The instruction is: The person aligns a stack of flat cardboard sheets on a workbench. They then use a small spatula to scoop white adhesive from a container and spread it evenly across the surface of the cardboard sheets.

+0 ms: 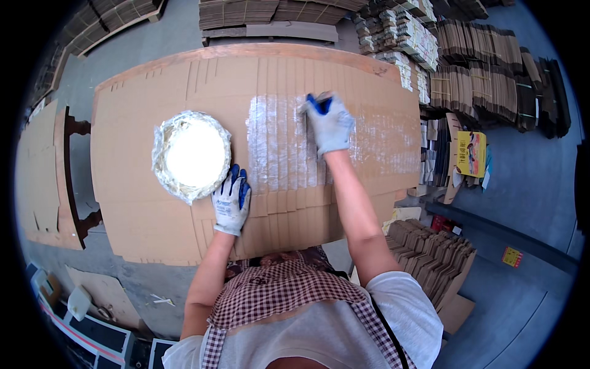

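Observation:
Overlapping cardboard sheets [141, 147] lie fanned across the table in front of me, their edges forming narrow strips. A wet, glossy whitish coating [264, 144] covers a band of these strips. My right hand [332, 123], in a white and blue glove, is over that band with its fingers curled closed; what they hold is hidden. On the left sits a round tub [161, 167] wrapped in crumpled clear plastic, filled with something bright white. My left hand [231, 203], gloved alike, rests flat on the cardboard beside the tub, fingers stretched toward its rim.
The table's wooden edge [246, 50] shows at the far side. Bundled cardboard stacks [479, 46] stand at the far right, with a yellow box [471, 154] nearer. More folded cardboard [430, 255] is by my right side. Another board-topped table [43, 178] stands left.

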Available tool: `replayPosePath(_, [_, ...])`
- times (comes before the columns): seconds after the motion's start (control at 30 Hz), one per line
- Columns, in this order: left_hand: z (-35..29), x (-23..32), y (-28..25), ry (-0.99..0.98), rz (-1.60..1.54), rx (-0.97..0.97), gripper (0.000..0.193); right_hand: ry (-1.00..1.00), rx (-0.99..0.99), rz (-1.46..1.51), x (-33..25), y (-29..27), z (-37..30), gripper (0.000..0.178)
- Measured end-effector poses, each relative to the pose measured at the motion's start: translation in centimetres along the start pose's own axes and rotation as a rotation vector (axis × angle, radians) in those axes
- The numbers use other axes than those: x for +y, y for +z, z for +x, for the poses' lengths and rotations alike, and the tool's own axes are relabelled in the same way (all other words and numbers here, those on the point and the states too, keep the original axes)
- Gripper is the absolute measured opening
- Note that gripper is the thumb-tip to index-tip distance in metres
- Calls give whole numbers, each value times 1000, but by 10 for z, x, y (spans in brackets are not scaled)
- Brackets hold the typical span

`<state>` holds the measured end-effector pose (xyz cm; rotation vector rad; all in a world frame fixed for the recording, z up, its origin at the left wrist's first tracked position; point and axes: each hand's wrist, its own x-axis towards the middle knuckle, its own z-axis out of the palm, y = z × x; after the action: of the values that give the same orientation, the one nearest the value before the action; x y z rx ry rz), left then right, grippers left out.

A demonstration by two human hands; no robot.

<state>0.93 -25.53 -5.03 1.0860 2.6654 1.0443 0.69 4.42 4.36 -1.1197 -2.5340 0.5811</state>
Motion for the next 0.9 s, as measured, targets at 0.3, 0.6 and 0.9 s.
replayPosePath(0.3, [3, 5, -3, 10, 16, 13, 39, -24, 86, 86, 11, -6, -28, 32])
replayPosePath(0.6, [3, 5, -3, 7, 26, 10, 38, 116, 230, -31, 77, -25, -12, 35])
replayPosePath(0.9, [5, 5, -2, 18, 3, -3, 38, 144, 123, 43, 80, 0, 41, 37])
